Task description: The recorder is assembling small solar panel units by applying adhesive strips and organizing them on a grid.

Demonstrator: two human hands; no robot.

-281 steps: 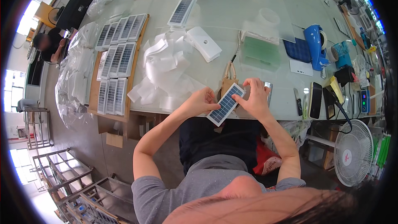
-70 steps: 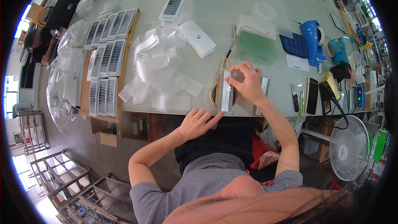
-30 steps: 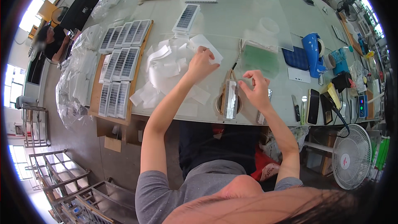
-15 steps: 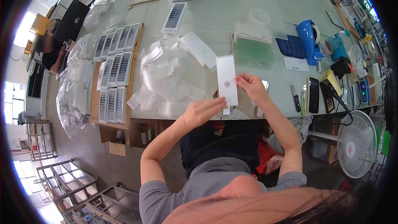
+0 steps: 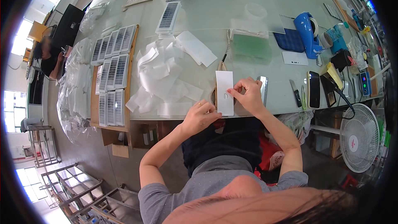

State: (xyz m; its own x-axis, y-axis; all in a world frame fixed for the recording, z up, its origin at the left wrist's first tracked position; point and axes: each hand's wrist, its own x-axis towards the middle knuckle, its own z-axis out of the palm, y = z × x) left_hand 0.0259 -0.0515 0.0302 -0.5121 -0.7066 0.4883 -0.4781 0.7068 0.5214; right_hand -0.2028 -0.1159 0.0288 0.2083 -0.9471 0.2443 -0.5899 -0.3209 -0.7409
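A narrow white rectangular card (image 5: 224, 81) with a small round grey mark or hole near its middle stands lengthwise at the table's front edge. My right hand (image 5: 248, 95) pinches its right side, thumb and forefinger close to the round mark. At the lower left corner, my left hand (image 5: 199, 118) has its fingers bent together on the card's edge; the exact grip is partly hidden. Behind the card, a brown ring-shaped thing shows only in part. A metal ruler-like strip (image 5: 264, 89) lies just right of my right hand.
Loose white paper strips (image 5: 159, 72) heap up to the left. Beyond them, a wooden board (image 5: 129, 62) carries several grey-striped panels (image 5: 112, 72). Rightward lie a green sheet (image 5: 251, 47), a blue tape dispenser (image 5: 306, 37), a knife (image 5: 295, 93) and a phone (image 5: 314, 89). A white fan (image 5: 358, 137) stands below.
The white card has come down toward the table edge and stands straighter. My left hand's outstretched fingers have curled in at its lower corner; my right hand has shifted lower with it.
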